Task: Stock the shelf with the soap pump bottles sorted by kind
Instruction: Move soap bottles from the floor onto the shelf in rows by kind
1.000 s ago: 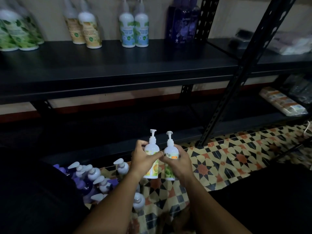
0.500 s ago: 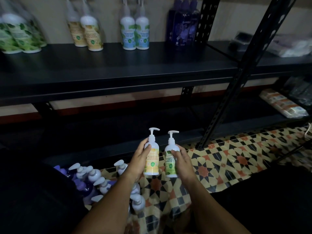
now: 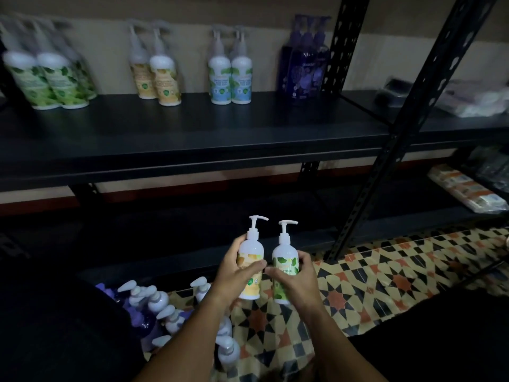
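My left hand (image 3: 239, 271) grips a white pump bottle with a yellow label (image 3: 250, 267), held upright above the floor. Beside it, my right hand (image 3: 296, 279) grips a white pump bottle with a green leaf label (image 3: 285, 264), also upright. Both nozzles point right. On the black shelf (image 3: 192, 133) above stand sorted groups: green-label bottles (image 3: 52, 78) at the left, yellow-label bottles (image 3: 157, 75), blue-label bottles (image 3: 231, 78), and dark purple bottles (image 3: 305, 64) at the right.
Several loose pump bottles (image 3: 159, 307), white and purple, lie on the patterned floor (image 3: 385, 271) at lower left. A slanted black upright post (image 3: 407, 128) rises to the right of the hands. Wrapped packs (image 3: 465, 188) lie on the lower shelf at right.
Both bottles have been turned in my hands so their labels face me and their nozzles point right. The view has tilted, showing more of the shelf.
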